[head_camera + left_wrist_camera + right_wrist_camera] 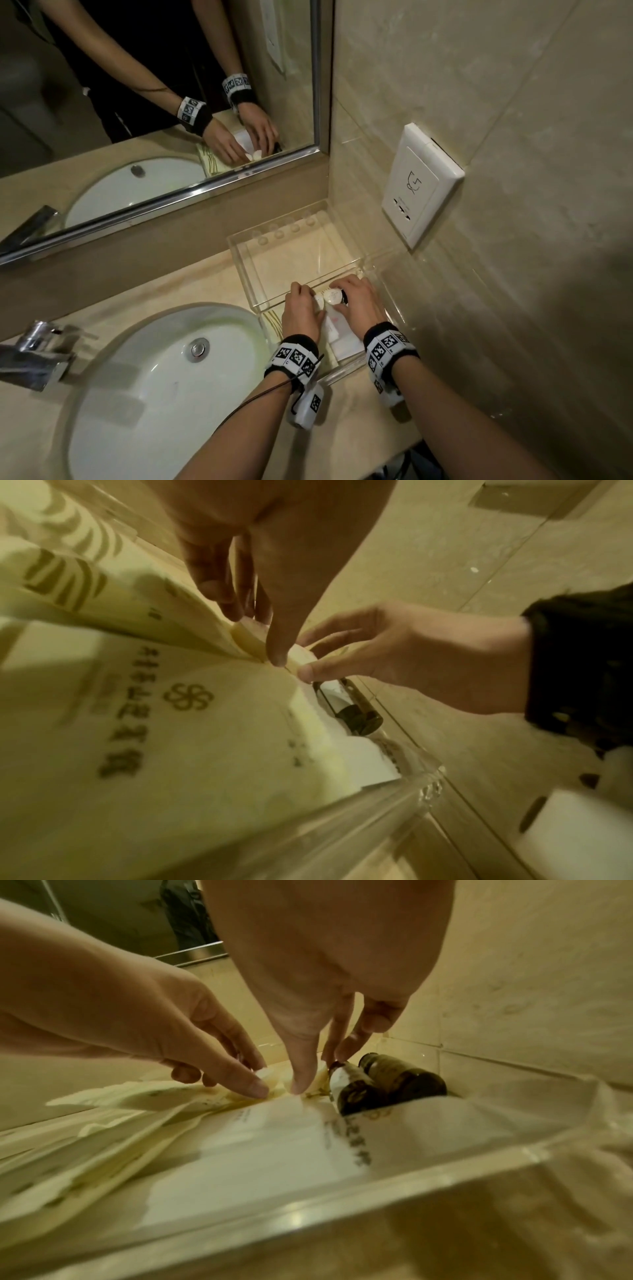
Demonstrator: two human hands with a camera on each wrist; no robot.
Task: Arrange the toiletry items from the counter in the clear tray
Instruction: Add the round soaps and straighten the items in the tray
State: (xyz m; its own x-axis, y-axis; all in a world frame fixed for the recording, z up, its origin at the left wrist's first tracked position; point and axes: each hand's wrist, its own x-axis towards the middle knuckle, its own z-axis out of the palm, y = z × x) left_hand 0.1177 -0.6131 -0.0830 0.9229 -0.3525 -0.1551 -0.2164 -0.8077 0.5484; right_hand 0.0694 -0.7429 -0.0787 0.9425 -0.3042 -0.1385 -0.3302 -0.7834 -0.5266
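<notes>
From the head view the task looks nearly finished: the clear tray (246, 270) sits on the stone table (191, 287) in the wall corner with its near compartment filled and its far one bare, while the left hand (301, 310) and right hand (359, 301) press small round white packets (330, 297) down with curled fingertips. In the left wrist view, flat, matte paper sachets (178, 723) printed with gold lettering lie against the tray's glossy wall. In the right wrist view, two smooth dark bottles (383, 1088) lie side by side at the tray's right end, and whether either hand truly pinches anything I cannot tell.
</notes>
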